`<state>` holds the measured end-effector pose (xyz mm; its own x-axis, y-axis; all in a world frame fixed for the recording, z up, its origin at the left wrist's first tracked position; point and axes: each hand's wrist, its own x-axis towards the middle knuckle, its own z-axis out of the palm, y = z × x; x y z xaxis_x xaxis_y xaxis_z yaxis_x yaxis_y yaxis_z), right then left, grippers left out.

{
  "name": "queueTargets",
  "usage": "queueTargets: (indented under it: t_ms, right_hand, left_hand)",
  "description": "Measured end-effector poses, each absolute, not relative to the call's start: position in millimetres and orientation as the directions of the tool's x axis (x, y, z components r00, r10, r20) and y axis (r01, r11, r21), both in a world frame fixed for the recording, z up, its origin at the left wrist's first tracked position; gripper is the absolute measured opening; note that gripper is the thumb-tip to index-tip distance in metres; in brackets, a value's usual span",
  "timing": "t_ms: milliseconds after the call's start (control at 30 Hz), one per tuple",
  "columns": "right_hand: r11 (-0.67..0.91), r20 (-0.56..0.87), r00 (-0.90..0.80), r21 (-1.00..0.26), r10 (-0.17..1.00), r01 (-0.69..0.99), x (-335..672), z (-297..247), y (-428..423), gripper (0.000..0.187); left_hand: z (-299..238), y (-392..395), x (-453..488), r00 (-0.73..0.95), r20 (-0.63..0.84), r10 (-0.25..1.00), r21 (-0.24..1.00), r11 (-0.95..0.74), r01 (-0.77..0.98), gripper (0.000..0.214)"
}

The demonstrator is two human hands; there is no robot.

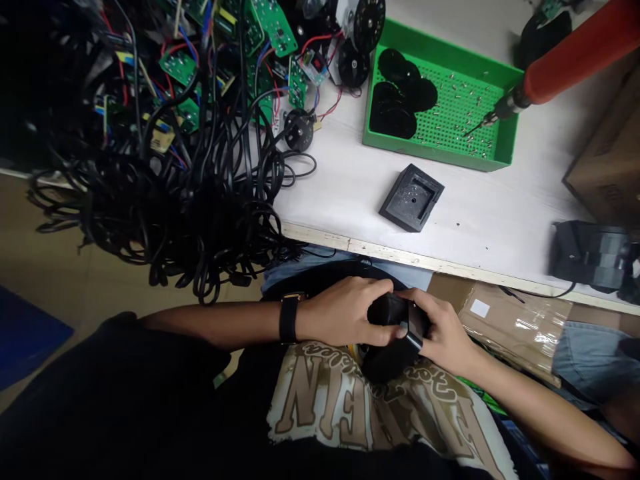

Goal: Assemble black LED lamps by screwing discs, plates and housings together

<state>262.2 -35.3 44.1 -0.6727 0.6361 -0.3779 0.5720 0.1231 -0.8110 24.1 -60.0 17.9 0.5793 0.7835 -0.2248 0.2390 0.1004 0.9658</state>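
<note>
A black plastic housing (413, 333) is held between both hands, close against my shirt and below the table edge. My left hand (353, 310) grips its left side, thumb across the near face and fingers over the far side. On its right side my right hand (445, 333) is closed around it. Part of the housing is covered by my fingers, and its dark lower part blends with the dark clothing behind. Beyond my hands, a black block with a square recess (413, 199) lies on the white table (340, 193).
A green tray (435, 150) holds black discs (400, 93) and small screws. A red electric screwdriver (575, 57) hangs over its right end. Tangled black cables (200, 200) and green circuit boards (275, 27) crowd the left. Black housings (593, 257) and a cardboard box (607, 147) stand right.
</note>
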Motion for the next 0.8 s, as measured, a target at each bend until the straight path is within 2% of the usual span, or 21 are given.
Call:
queueTargets:
  t_ms: [100, 200, 333, 500, 800]
  right_hand:
    - [-0.001, -0.44, -0.623, -0.818, 0.647, 0.576, 265, 37, -29, 0.043]
    - [-0.033, -0.43, -0.577, -0.82, 0.695, 0.572, 266, 27, -22, 0.044]
    - [0.071, -0.345, -0.628, -0.839, 0.698, 0.54, 266, 21, -22, 0.05]
    - [0.171, -0.28, -0.7, -0.849, 0.656, 0.5, 263, 25, -34, 0.054]
    - [0.269, -0.101, -0.662, -0.86, 0.743, 0.433, 266, 18, -51, 0.055]
  left_hand:
    - [16, -56, 24, 0.557, -0.262, 0.788, 0.958, 0.143, 0.249, 0.046]
    - [9, -53, 24, 0.511, -0.221, 0.831, 0.967, 0.116, 0.229, 0.048]
    - [-4, -59, 26, 0.496, -0.125, 0.859, 0.972, 0.007, 0.234, 0.057]
    - [-9, -72, 32, 0.52, -0.114, 0.846, 0.932, -0.091, 0.351, 0.068]
    - [-11, -80, 41, 0.479, 0.037, 0.877, 0.918, -0.219, 0.331, 0.054]
